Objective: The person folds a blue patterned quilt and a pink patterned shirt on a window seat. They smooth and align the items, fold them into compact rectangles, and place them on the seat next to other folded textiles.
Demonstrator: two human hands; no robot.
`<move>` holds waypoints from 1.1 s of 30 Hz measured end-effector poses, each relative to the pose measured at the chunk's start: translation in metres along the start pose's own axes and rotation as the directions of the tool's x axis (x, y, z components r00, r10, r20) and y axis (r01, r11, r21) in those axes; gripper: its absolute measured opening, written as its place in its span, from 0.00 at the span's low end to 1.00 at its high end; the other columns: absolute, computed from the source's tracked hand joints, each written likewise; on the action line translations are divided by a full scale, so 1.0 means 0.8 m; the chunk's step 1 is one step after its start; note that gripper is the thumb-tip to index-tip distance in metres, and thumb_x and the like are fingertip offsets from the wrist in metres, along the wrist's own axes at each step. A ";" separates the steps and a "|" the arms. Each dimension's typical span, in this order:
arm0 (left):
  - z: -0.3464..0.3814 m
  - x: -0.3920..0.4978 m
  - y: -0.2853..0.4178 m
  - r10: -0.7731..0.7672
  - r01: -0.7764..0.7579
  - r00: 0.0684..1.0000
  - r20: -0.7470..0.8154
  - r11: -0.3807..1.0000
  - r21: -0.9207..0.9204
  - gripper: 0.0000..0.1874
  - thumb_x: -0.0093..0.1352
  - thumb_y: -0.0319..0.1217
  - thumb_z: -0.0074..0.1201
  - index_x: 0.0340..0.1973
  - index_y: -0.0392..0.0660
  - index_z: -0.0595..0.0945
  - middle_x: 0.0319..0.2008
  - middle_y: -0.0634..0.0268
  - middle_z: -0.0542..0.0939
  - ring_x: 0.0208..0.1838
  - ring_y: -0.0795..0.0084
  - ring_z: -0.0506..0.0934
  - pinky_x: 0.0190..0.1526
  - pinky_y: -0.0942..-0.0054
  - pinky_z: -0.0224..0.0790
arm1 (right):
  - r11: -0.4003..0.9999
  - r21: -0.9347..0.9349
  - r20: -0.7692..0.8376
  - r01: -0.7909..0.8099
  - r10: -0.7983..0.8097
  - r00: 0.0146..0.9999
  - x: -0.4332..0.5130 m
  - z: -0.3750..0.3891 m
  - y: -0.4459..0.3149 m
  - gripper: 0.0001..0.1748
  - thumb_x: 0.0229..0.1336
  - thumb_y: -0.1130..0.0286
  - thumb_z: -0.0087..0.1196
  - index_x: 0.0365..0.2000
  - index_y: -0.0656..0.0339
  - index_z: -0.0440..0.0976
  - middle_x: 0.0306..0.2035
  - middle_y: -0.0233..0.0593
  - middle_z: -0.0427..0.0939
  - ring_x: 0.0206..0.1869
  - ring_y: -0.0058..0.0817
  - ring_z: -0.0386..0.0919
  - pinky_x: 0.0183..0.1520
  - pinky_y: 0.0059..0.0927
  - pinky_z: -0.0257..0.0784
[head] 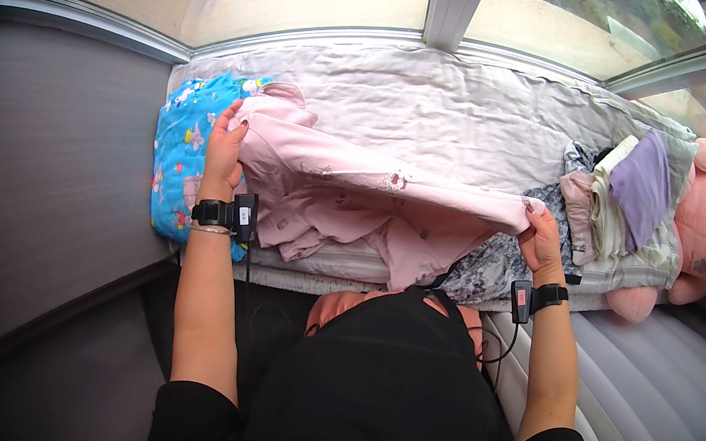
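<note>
A pink printed garment [359, 180] with a collar is stretched sideways between my two hands. My left hand [224, 148] grips it near the collar end, above a blue patterned cushion or folded quilt [184, 124]. At the far end of the stretched edge, my right hand [538, 239] pinches a corner between thumb and fingers. The lower part of the garment hangs in loose folds over the front of the bedding. Under its right side lies a grey-and-white patterned cloth [490, 273], partly covered.
A white quilted mat [452, 118] covers the window seat. Folded clothes, with a purple one [642, 187] on top, lie at the right beside a pink plush toy [701, 227]. Windows rise behind, a grey panel [69, 134] stands left, and a ribbed pale surface [653, 379] lies lower right.
</note>
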State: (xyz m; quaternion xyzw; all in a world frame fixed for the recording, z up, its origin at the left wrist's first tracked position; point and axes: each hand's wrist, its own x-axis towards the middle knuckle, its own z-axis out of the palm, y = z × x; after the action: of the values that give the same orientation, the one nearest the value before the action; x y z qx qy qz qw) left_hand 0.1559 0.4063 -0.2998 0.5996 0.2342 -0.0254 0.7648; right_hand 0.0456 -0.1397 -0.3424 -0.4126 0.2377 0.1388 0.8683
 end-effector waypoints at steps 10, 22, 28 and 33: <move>-0.025 -0.116 0.087 0.224 -0.216 0.971 -0.087 0.973 0.083 0.19 0.68 0.21 0.46 0.56 0.35 0.72 0.51 0.56 0.75 0.53 0.69 0.74 0.56 0.71 0.66 | 0.859 -0.503 0.128 -0.095 0.183 0.975 -0.119 -0.002 -0.063 0.22 0.50 0.78 0.56 0.48 0.68 0.71 0.42 0.37 0.78 0.44 0.19 0.74 0.48 0.24 0.69; -0.019 -0.324 0.262 0.953 -0.335 -0.135 0.271 -0.301 0.893 0.19 0.73 0.28 0.40 0.57 0.34 0.72 0.59 0.52 0.70 0.60 0.62 0.71 0.61 0.64 0.64 | 0.457 -0.664 0.112 0.592 -0.722 0.683 -0.330 -0.011 -0.193 0.24 0.45 0.74 0.60 0.46 0.65 0.69 0.43 0.38 0.76 0.41 0.27 0.76 0.41 0.32 0.71; 0.025 -0.355 0.295 0.947 -0.658 -0.318 0.056 -0.262 0.706 0.18 0.72 0.27 0.41 0.57 0.35 0.72 0.57 0.52 0.71 0.58 0.63 0.71 0.59 0.65 0.65 | 0.137 -0.780 0.350 0.611 -0.713 0.607 -0.329 0.087 -0.222 0.25 0.48 0.74 0.58 0.49 0.66 0.67 0.45 0.40 0.75 0.44 0.29 0.74 0.45 0.33 0.70; 0.042 -0.395 0.318 0.918 -0.691 -0.395 0.021 -0.312 0.652 0.18 0.72 0.26 0.42 0.56 0.35 0.72 0.56 0.53 0.72 0.57 0.64 0.72 0.58 0.66 0.66 | -0.103 -0.775 0.539 0.624 -0.623 0.566 -0.322 0.168 -0.240 0.26 0.50 0.73 0.57 0.51 0.66 0.65 0.47 0.42 0.74 0.47 0.30 0.74 0.48 0.34 0.69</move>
State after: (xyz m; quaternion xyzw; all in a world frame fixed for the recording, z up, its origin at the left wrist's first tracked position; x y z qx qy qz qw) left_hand -0.0323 0.3695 0.0590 0.6511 -0.1379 0.7115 0.2255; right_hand -0.0486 -0.1650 -0.0082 -0.8894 -0.1135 -0.1736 0.4074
